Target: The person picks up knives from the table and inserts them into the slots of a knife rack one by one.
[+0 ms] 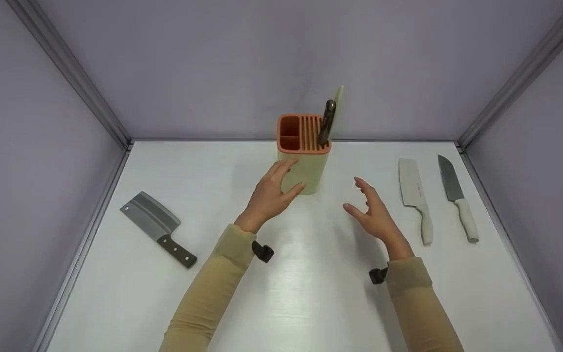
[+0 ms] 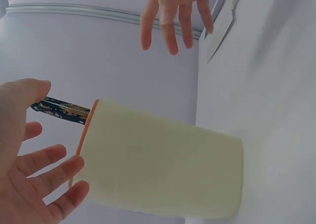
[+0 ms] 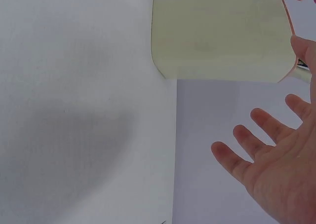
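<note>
A pale green knife block with an orange slotted top stands at the back of the white table. A dark patterned knife handle sticks up from its right-hand slots, with a pale upright piece right behind it. My left hand is in front of the block, fingers spread, and overlaps its left side in the head view. To the right of the block my right hand hovers with parted fingers and holds nothing. In the left wrist view the block lies beyond the left fingers.
On the left lies a cleaver with a dark riveted handle. Two knives lie on the right: a pale broad-bladed knife and a grey-bladed knife with a white handle. Grey walls enclose the table at the back and sides.
</note>
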The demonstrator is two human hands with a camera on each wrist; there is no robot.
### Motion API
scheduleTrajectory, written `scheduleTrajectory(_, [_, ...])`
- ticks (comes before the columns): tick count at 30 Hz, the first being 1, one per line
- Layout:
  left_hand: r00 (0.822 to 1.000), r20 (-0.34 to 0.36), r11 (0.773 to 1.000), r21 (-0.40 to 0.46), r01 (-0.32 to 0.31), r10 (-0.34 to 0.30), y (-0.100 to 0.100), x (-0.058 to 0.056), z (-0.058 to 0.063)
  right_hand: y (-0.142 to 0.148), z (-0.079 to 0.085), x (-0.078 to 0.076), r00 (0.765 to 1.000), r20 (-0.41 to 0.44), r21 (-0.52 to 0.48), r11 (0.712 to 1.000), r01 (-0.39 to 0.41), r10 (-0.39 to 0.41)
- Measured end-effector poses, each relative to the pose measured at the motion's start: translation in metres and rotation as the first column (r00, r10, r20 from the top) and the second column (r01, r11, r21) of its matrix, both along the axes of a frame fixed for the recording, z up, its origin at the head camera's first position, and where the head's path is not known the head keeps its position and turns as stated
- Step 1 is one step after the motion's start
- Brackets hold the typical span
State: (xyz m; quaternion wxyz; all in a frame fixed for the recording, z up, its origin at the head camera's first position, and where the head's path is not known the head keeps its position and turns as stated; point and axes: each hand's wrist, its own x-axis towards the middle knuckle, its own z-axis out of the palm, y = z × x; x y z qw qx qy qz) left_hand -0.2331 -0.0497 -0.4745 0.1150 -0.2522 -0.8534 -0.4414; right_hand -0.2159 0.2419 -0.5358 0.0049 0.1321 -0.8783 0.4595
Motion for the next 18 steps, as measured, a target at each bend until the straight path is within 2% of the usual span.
scheduleTrajectory(8, [0.996,0.067,0.998,0.038,-0.055,0.052,-0.014,0.02,-0.029,0.027,-0.011,0.008,0.999,0.027,0.032,0.999,0.043,-0.043])
scheduleTrajectory(13, [0.991,0.101,0.996,0.005,-0.093,0.092,-0.021,0.028,-0.042,0.042,-0.015,0.011,0.996,0.044,0.05,0.996,0.073,-0.076])
scheduleTrajectory(18, [0.986,0.133,0.995,-0.009,-0.1,0.1,-0.026,0.034,-0.052,0.056,-0.017,0.011,0.993,0.035,0.05,0.992,0.114,-0.116])
